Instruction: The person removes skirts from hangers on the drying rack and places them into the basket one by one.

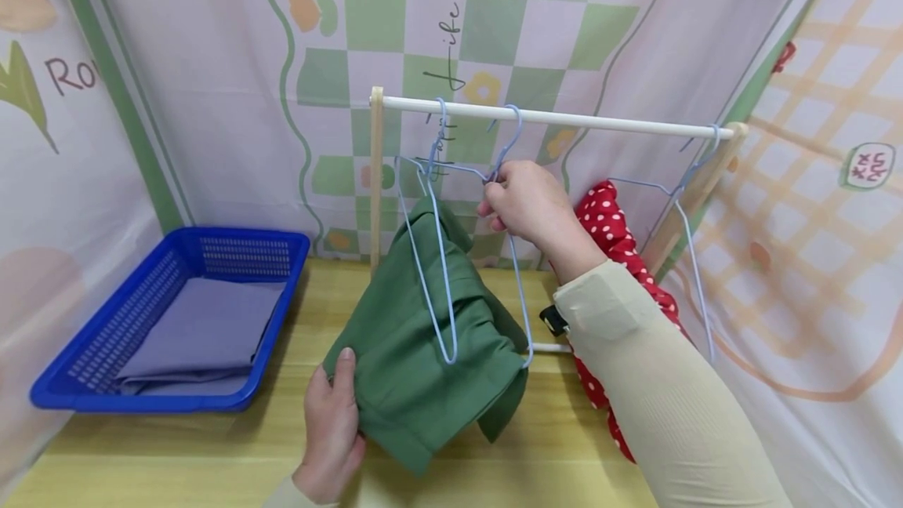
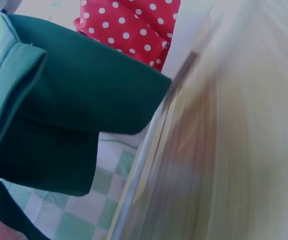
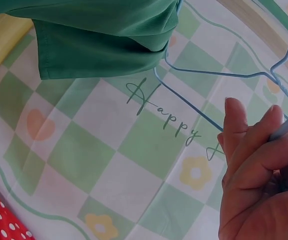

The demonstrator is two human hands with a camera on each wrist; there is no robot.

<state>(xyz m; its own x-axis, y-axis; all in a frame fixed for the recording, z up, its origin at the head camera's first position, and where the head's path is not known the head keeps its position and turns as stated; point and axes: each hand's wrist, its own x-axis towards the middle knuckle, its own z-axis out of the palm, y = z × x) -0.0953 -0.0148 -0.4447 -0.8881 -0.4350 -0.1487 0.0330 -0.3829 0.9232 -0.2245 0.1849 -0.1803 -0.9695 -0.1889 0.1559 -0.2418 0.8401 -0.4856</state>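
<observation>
Far L on the table (image 1: 197,453): basket (image 1: 162,404) w/ a folded lilac cloth (image 1: 204,328) in it, apart from the work. Then the L hand (image 1: 335,418), thumb over the near-left edge of the green cloth (image 1: 395,351), pinching it, fingers mostly hidden behind. Green cloth lay btwn the hands: up & right of the L hand, down & left of the R. Its top fold ran long from the far end down toward the near right, approx. along the bar of the mid hanger (image 1: 520,288), & it seemed draped over that bar. L hand was nearer, in contact; R hand only had the wire. L hanger (image 1: 441,257) hung almost edge-on, its loop crossing in front of the cloth; couldn't tell if they touched. Next, R hand (image 1: 532,202), fingers curled, pinching the mid hanger's neck just below the rail (image 1: 600,122), hook over it. Far R: red dotted cloth (image 1: 614,234) by the R hanger (image 1: 694,273), part hidden by the sleeve (image 1: 677,398).
</observation>
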